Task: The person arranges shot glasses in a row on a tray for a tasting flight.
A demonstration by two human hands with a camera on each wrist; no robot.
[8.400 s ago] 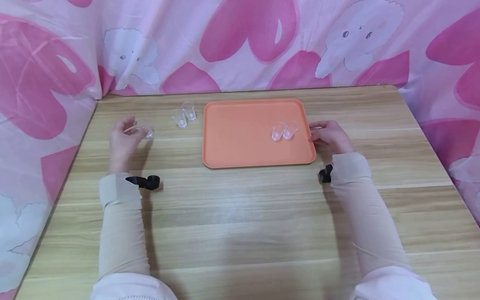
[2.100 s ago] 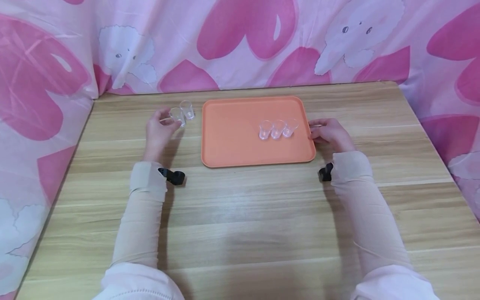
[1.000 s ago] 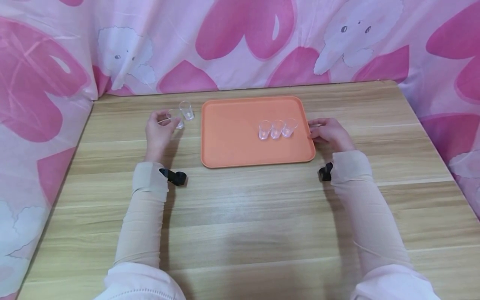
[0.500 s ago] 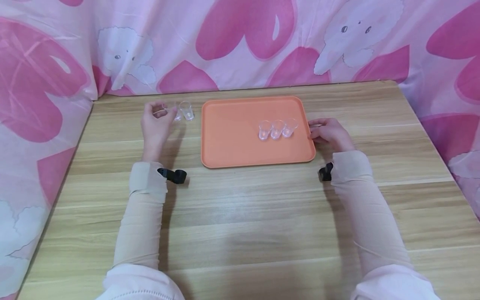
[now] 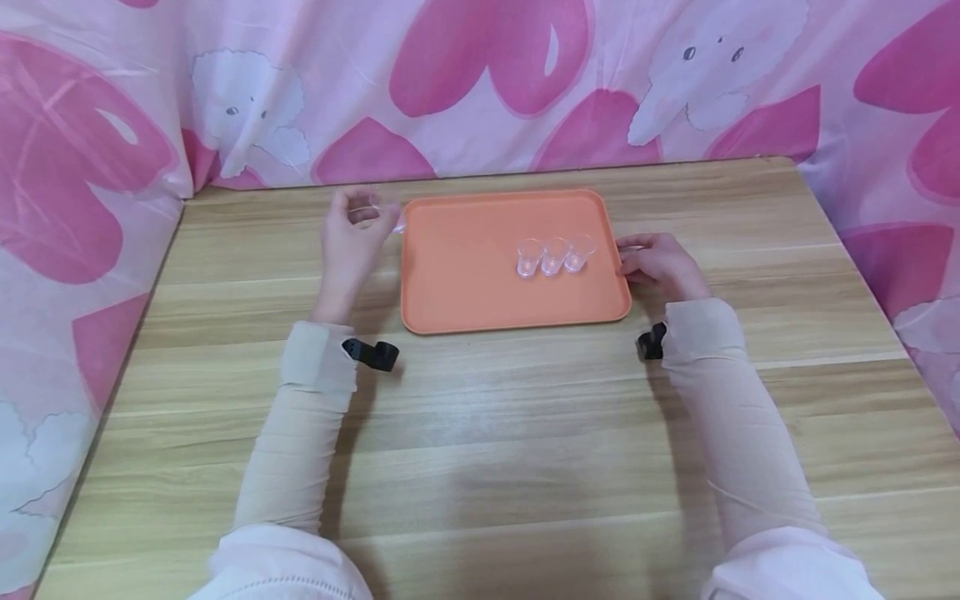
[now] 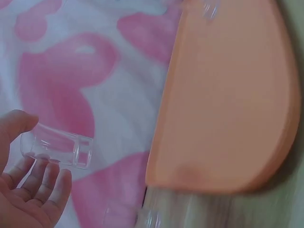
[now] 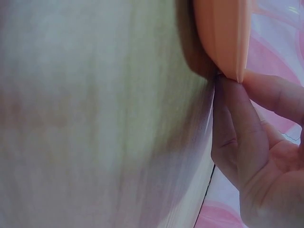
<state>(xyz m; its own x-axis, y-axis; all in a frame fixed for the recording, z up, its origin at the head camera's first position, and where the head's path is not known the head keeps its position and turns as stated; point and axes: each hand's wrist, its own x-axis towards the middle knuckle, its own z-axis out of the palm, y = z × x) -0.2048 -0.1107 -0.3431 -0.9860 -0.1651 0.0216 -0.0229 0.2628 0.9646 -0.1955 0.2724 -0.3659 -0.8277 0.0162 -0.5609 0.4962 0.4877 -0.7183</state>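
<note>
My left hand [image 5: 356, 242] holds a small clear plastic cup [image 6: 57, 147] between thumb and fingers, its base pointing towards the tray. In the head view that cup is mostly behind the fingers, at the left rim of the orange tray [image 5: 465, 292]. A second clear cup [image 6: 151, 217] shows at the bottom of the left wrist view, hidden by the hand in the head view. Three clear cups stand in a row on the tray's right half, the leftmost cup [image 5: 528, 260] nearest the middle. My right hand [image 5: 660, 265] pinches the tray's right rim.
The wooden table [image 5: 480, 450] reaches back to a pink patterned curtain [image 5: 480, 83], which also hangs at both sides. Black wrist cameras stick out from both cuffs, the left camera [image 5: 371, 354] above the table in front of the tray.
Earlier, a third cup joined the two on the tray. The left hand then took hold of another cup at the left and has just carried it right, to the tray's left edge. The right hand stays put.
</note>
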